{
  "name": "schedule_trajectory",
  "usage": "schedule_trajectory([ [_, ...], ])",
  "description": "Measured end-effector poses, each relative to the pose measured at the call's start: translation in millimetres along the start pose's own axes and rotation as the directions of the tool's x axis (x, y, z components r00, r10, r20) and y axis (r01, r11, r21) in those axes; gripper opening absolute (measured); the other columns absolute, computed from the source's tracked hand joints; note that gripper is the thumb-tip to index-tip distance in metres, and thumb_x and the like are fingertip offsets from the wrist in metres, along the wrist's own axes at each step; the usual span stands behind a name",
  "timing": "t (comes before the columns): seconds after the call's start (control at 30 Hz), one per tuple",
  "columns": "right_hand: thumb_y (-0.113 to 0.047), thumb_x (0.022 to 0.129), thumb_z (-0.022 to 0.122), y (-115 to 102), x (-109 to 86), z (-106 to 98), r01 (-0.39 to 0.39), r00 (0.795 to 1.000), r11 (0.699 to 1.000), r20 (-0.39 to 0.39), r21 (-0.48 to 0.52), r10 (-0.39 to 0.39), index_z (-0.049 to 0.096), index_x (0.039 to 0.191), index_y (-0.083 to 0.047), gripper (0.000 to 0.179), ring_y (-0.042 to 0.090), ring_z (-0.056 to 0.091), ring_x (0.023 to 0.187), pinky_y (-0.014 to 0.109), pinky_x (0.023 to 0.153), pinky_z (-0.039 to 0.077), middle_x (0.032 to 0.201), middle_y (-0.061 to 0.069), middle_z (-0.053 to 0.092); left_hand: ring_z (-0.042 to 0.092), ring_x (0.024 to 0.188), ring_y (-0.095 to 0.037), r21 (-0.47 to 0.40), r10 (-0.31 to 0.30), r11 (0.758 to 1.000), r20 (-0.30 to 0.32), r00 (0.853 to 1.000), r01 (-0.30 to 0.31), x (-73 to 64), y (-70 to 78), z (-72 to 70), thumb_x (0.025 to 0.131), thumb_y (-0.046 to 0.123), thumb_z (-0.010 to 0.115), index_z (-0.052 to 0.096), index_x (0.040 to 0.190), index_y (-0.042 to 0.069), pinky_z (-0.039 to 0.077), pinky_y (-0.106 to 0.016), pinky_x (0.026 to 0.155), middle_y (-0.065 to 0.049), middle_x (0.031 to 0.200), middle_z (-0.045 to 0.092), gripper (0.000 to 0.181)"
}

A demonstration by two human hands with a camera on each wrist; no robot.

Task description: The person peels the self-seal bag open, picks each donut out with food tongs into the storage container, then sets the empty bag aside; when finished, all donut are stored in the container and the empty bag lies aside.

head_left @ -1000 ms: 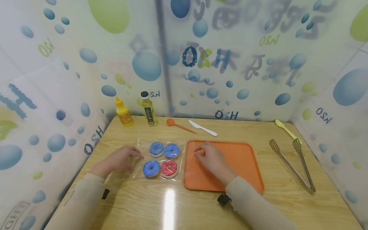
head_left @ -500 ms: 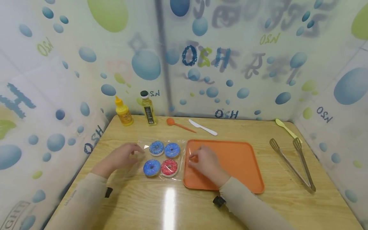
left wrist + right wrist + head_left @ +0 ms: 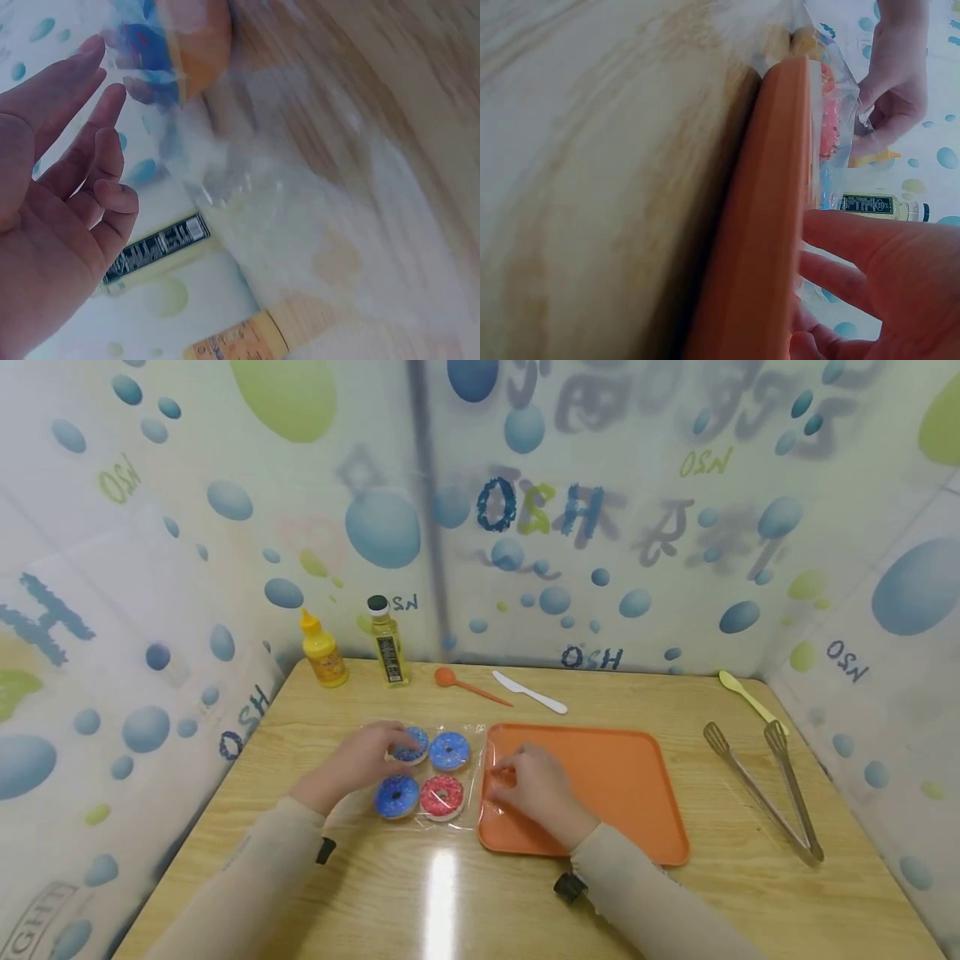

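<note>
One bagged blue donut (image 3: 414, 756) just beside left hand (image 3: 362, 763).

We see a person in long, pale beige sleeves, a left sleeve (image 3: 243, 885) and a right sleeve (image 3: 656, 897), both softly creased and reaching the wrists. A faint greyish mark shows on the left one, too blurred for us to read. At the cuffs we make out small black blocks — one left block (image 3: 326, 850), one right block (image 3: 570, 887). The left hand (image 3: 360, 762) and right hand (image 3: 542, 791) are bare.
</note>
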State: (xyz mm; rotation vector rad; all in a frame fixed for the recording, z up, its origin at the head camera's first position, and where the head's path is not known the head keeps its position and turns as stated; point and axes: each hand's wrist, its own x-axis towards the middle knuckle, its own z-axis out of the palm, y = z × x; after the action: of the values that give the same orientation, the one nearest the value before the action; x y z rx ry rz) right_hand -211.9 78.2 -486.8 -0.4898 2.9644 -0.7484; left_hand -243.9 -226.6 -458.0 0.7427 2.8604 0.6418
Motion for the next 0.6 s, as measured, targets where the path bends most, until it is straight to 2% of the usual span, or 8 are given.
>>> schedule_trajectory([
  [0.1,-0.04,0.079,0.09,0,-0.3,1,0.0,1.0,1.0,-0.001,0.003,0.0,0.082,0.109,-0.022,0.036,0.016,0.051,0.083,0.032,0.073,0.044,0.093,-0.001,0.06,0.065,0.118,-0.033,-0.03,0.038,0.999,0.015,0.999,-0.037,7.7,5.6,4.9,0.088,0.026,0.084,0.077,0.119,0.016,0.051,-0.053,0.103,-0.013,0.13,0.068,0.033],
  [0.17,-0.041,0.078,0.09,1,-0.8,1,-0.009,1.0,1.0,0.002,0.007,0.009,0.082,0.11,-0.023,0.037,0.016,0.05,0.083,0.032,0.073,0.044,0.093,-0.001,0.059,0.064,0.119,-0.031,-0.05,0.067,0.997,0.024,0.998,-0.065,13.8,9.0,7.8,0.087,0.026,0.084,0.078,0.118,0.017,0.05,-0.052,0.105,-0.007,0.124,0.069,0.033],
  [0.23,-0.041,0.079,0.09,1,-1.2,1,-0.015,1.0,1.0,0.016,0.009,0.015,0.082,0.112,-0.023,0.038,0.016,0.05,0.083,0.031,0.073,0.043,0.093,-0.002,0.058,0.065,0.112,-0.024,-0.057,0.083,0.995,0.028,0.996,-0.081,18.3,11.4,9.9,0.086,0.026,0.085,0.078,0.117,0.02,0.053,-0.048,0.101,-0.001,0.116,0.069,0.032],
  [0.33,-0.042,0.079,0.09,2,-1.4,1,-0.016,0.999,1.0,0.034,0.012,0.016,0.081,0.115,-0.023,0.041,0.016,0.049,0.083,0.031,0.072,0.043,0.093,-0.002,0.057,0.064,0.109,-0.02,-0.06,0.081,0.995,0.033,0.996,-0.079,23.0,13.6,11.5,0.086,0.025,0.086,0.079,0.115,0.023,0.053,-0.046,0.1,0.003,0.113,0.068,0.03],
  [0.47,-0.041,0.08,0.09,2,-1.2,0,-0.014,0.999,1.0,0.047,0.021,0.013,0.08,0.116,-0.023,0.042,0.017,0.05,0.085,0.032,0.073,0.043,0.093,-0.001,0.057,0.064,0.108,-0.019,-0.044,0.091,0.995,0.036,0.995,-0.089,28.3,13.9,12.8,0.086,0.024,0.086,0.08,0.11,0.025,0.053,-0.046,0.1,0.004,0.11,0.068,0.025],
  [0.6,-0.04,0.079,0.09,3,-0.6,0,0.018,0.999,1.0,0.032,0.001,-0.018,0.081,0.114,-0.023,0.04,0.019,0.053,0.089,0.035,0.076,0.047,0.098,0.0,0.061,0.066,0.104,-0.019,-0.033,0.144,0.989,0.006,0.99,-0.144,32.8,13.1,14.8,0.086,0.021,0.085,0.081,0.105,0.023,0.055,-0.044,0.097,0.004,0.106,0.069,0.02],
])
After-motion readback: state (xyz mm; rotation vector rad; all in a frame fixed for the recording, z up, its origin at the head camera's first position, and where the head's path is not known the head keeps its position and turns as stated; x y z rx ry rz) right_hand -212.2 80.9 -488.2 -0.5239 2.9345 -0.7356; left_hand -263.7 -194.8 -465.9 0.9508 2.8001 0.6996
